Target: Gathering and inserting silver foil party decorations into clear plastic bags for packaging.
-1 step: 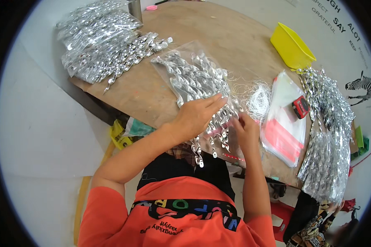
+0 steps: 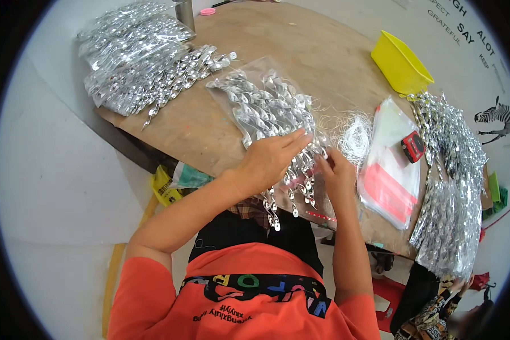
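A clear plastic bag (image 2: 232, 107) lies on the table before me with several silver twisted strands (image 2: 272, 110) in it. The lower ends of the strands stick out past the table's near edge. My left hand (image 2: 269, 161) rests flat across them, its fingers stretched out together toward the right. Beside it, my right hand (image 2: 339, 170) has its thumb and fingers bent together at the right edge of the strands. Whatever those fingertips pinch is too small and covered to make out.
White thin string (image 2: 355, 136) is heaped right of the bag. Flat clear bags with pink ends (image 2: 388, 187) lie beyond it, under a red tape measure (image 2: 413, 147). Silver strands are piled at far left (image 2: 136, 62) and right (image 2: 447, 215). A yellow bin (image 2: 402, 65) stands behind.
My right hand has shifted very slightly up and left along the strands' edge. The left hand and the bag look the same.
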### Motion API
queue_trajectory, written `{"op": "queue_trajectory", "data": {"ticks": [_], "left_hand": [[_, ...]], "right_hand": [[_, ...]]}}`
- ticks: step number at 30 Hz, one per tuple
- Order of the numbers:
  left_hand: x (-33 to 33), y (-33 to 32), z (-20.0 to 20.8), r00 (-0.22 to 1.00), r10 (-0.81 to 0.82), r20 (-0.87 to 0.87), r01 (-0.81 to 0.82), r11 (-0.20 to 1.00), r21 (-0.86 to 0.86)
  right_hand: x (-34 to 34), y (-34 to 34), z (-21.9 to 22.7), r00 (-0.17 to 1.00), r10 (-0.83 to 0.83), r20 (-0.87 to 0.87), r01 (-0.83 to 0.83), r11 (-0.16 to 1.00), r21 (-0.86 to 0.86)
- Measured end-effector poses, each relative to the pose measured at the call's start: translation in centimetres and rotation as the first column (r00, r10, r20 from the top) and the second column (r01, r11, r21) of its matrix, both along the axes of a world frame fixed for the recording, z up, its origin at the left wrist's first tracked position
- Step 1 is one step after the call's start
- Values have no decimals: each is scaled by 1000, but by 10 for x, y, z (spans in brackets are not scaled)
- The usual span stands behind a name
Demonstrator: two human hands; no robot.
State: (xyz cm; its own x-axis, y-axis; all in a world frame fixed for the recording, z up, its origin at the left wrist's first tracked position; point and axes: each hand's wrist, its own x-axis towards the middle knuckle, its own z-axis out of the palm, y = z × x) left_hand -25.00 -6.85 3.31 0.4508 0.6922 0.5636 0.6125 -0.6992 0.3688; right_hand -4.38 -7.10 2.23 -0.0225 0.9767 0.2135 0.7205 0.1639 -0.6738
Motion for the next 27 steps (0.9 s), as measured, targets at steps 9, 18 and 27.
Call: {"op": "queue_trajectory", "data": {"ticks": [9, 18, 27], "left_hand": [[-8, 17, 20, 980, 13, 199, -25, 998, 61], [-17, 19, 27, 982, -31, 185, 16, 996, 84], [-21, 23, 21, 992, -7, 129, -4, 996, 87]], "right_hand": [[2, -45, 29, 992, 0, -129, 6, 999, 47], [-19, -16, 13, 952, 258, -166, -227, 956, 185], [-12, -13, 32, 951, 294, -93, -263, 931, 252]]}}
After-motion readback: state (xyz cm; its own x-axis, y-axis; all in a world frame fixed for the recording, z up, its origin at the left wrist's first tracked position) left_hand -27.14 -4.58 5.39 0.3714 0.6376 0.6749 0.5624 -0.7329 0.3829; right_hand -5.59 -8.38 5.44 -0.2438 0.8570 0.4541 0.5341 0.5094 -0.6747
